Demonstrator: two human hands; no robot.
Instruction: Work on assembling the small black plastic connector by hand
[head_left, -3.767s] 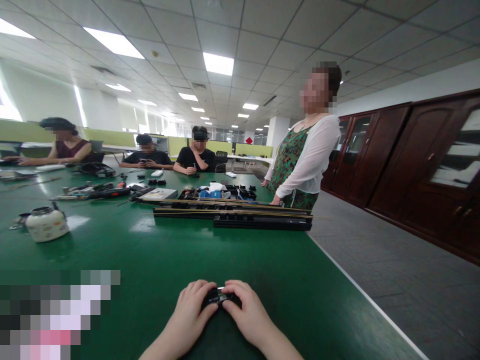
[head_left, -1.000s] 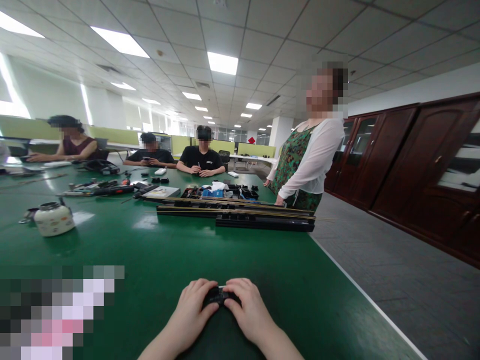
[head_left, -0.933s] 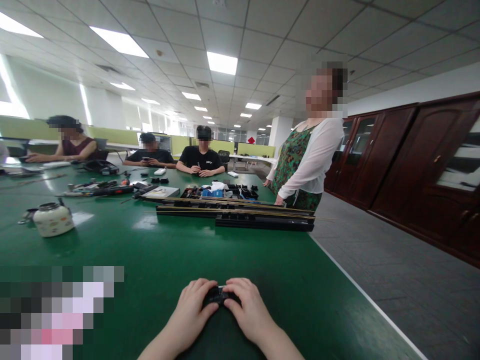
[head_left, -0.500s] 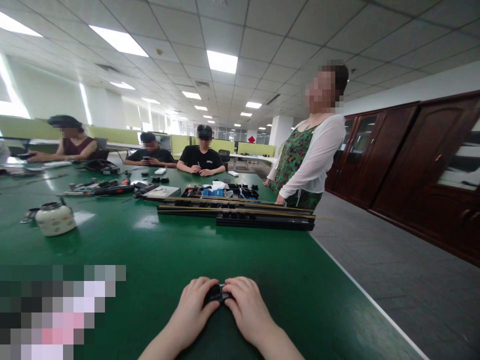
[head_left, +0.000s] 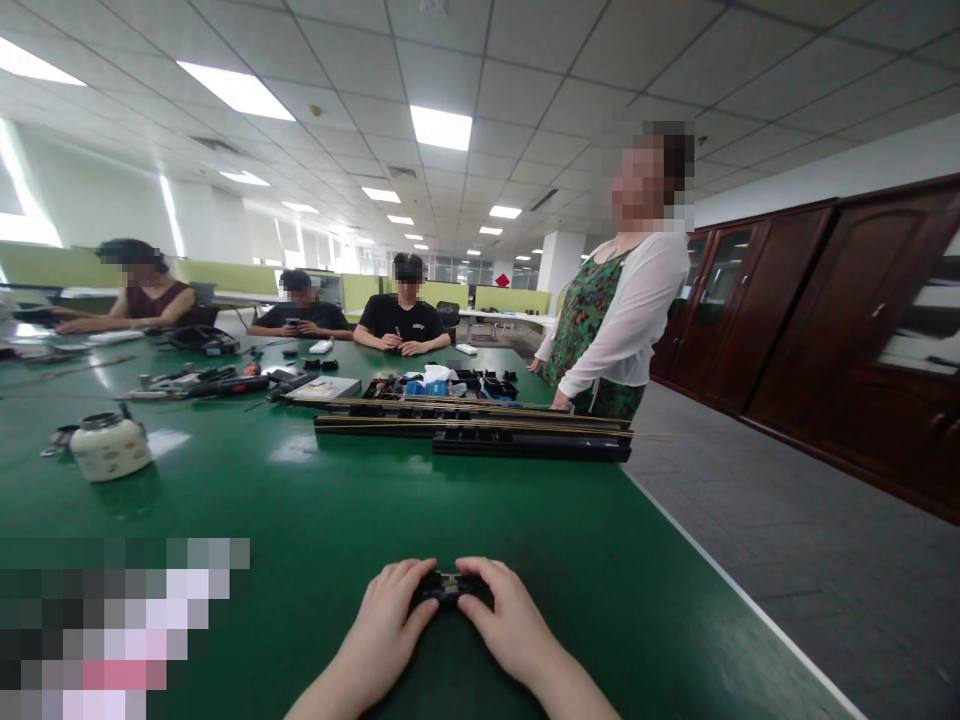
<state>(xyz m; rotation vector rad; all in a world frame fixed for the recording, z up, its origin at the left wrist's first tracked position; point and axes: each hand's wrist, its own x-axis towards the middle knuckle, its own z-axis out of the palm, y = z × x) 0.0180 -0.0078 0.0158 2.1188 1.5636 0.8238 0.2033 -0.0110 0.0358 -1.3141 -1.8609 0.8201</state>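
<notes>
The black part [head_left: 449, 590] sits between left grip [head_left: 387, 614] and right grip [head_left: 505, 614], on or just above the bench [head_left: 300, 540]; each is narrowly parted, thumb and fingers pinching an end. It looks light and stiff, its middle perhaps delicate: best held by the ends

The small black part [head_left: 449, 590] — lighter mid-length — is held crosswise.

Bare hands [head_left: 388, 618]; slim, uncovered wrists [head_left: 534, 658]; bare forearms [head_left: 330, 688] tapering wristward; slender fingers [head_left: 484, 567]
</notes>
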